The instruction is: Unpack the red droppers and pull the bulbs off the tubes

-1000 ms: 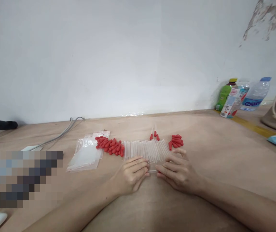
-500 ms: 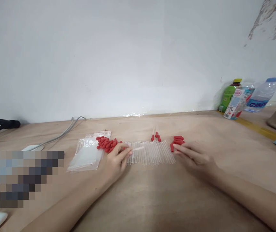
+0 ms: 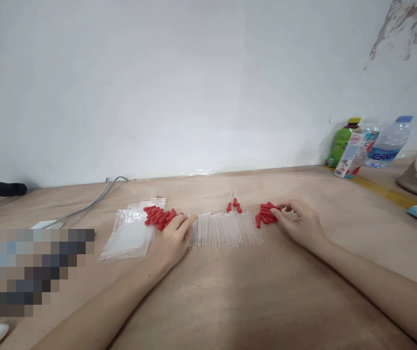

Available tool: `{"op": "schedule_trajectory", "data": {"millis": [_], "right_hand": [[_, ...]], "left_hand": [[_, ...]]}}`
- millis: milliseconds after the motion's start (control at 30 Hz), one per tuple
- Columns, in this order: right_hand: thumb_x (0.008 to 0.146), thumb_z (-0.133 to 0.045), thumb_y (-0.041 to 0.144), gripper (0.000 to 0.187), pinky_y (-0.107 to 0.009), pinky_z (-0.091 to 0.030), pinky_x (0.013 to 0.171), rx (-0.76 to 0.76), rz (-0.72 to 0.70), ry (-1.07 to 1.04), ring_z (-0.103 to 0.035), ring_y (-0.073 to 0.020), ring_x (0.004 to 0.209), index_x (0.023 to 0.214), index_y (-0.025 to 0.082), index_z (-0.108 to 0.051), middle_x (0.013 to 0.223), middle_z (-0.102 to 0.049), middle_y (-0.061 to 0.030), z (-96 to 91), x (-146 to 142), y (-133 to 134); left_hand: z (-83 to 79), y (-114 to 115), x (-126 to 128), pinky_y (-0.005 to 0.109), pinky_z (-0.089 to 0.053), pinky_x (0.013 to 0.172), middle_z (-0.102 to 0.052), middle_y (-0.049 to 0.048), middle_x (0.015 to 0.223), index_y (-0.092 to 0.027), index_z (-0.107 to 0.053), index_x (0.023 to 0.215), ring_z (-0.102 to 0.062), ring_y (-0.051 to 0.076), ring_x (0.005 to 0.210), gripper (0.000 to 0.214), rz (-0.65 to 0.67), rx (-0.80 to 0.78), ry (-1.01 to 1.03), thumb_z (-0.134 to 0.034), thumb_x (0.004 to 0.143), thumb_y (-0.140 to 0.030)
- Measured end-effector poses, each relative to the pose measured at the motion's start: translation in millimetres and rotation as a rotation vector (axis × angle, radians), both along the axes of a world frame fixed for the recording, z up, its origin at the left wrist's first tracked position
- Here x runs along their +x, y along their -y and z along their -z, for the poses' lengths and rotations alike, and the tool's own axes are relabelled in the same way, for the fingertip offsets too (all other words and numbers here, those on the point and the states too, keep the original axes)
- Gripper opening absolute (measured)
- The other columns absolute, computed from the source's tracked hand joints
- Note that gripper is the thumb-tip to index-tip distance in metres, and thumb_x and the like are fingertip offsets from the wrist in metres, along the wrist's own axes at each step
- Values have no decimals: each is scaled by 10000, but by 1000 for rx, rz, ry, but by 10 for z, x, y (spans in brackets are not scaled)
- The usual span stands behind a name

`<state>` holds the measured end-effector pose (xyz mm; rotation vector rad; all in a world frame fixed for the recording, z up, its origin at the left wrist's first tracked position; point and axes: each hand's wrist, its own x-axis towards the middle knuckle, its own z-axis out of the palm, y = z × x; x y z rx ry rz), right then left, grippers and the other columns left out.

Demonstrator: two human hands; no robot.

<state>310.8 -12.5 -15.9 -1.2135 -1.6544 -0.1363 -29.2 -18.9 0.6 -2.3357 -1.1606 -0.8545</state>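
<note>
A row of clear dropper tubes [image 3: 226, 229] lies side by side on the table. At its left end is my left hand [image 3: 177, 238], fingers curled together and pointing down; what they hold, if anything, is hidden. Beside that hand lies a heap of red rubber bulbs [image 3: 156, 216], partly covered by it. My right hand [image 3: 301, 224] is at a smaller group of red rubber bulbs [image 3: 264, 216], thumb and forefinger closed on a bulb at its right edge. Behind the row lie several tubes fitted with red bulbs [image 3: 234, 203].
Clear zip bags [image 3: 130, 233] lie left of the bulb heap. A grey cable [image 3: 92, 204] runs along the left, near a blurred-out patch [image 3: 41, 267]. Bottles [image 3: 389, 146] and a carton [image 3: 352, 154] stand at the back right, by yellow tape [image 3: 383, 191].
My right hand has moved from the left side of the small bulb group to its right edge. The clear tube at my left fingertips no longer shows there.
</note>
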Motion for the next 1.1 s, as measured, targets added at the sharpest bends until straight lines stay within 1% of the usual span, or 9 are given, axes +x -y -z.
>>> {"op": "schedule_trajectory", "data": {"millis": [100,233,367,567,700,767,867,1000,1100], "right_hand": [[783,-559,342,134,-321,-389,714,20,-53,143,-553,-161,725,775,234,-639,750,-657,-4,-17,-30,3],[796,-555,363,160,-344,-310,743,18,-14,263,-543,-162,744,746,259,-665,764,-672,11,-10,-69,-12],[796,-563,364,158,-347,-277,749,33,8,344,-529,-168,793,764,267,-683,823,-665,-3,-7,-97,5],[819,-524,330,174,-336,-277,736,153,108,298,-531,-170,819,844,249,-677,884,-625,-34,-81,-82,-1],[821,-499,334,206,-351,-258,753,160,202,243,-534,-171,799,795,225,-671,844,-625,-39,-267,-112,-102],[823,-472,337,232,-366,-244,769,22,239,260,-528,-185,818,788,219,-669,826,-634,-42,-391,-204,-170],[814,-428,352,278,-403,-220,800,-416,239,357,-509,-230,911,751,217,-663,851,-651,-55,-543,-438,-294],[725,-501,389,293,-409,-262,744,-689,167,406,-550,-204,648,544,199,-633,501,-578,-36,-593,-740,-519],[625,-594,394,241,-398,-299,690,-831,147,411,-538,-189,530,488,196,-607,403,-503,-8,-556,-836,-687]], "left_hand": [[-47,72,73,271,-482,780,-607,58,921,-182,-556,1076,-581,155,858,270,40,2,-6,-411,850,-156],[-104,164,139,293,-490,750,-624,73,930,-162,-543,1114,-581,174,845,297,108,-72,-10,-462,842,-250],[-151,215,138,370,-459,837,-612,92,1023,-156,-520,1158,-535,225,975,371,142,-111,-39,-499,824,-316],[-144,204,122,431,-384,925,-566,104,1141,-157,-495,1188,-472,251,1089,406,139,-112,-46,-491,823,-335],[-105,153,136,451,-354,949,-574,83,1137,-182,-512,1169,-481,232,1085,342,85,-143,18,-425,859,-299],[-92,132,138,465,-324,977,-580,71,1134,-189,-519,1160,-477,223,1101,325,49,-161,44,-391,876,-282],[-92,129,127,488,-277,1013,-576,65,1153,-190,-515,1164,-459,223,1140,328,21,-175,56,-381,881,-286],[-122,173,96,552,-205,1033,-532,99,1229,-179,-435,1252,-416,284,1195,538,46,-194,-41,-501,796,-457],[-131,193,78,584,-152,1040,-509,126,1256,-162,-383,1296,-397,318,1212,715,78,-209,-104,-545,722,-557]]}}
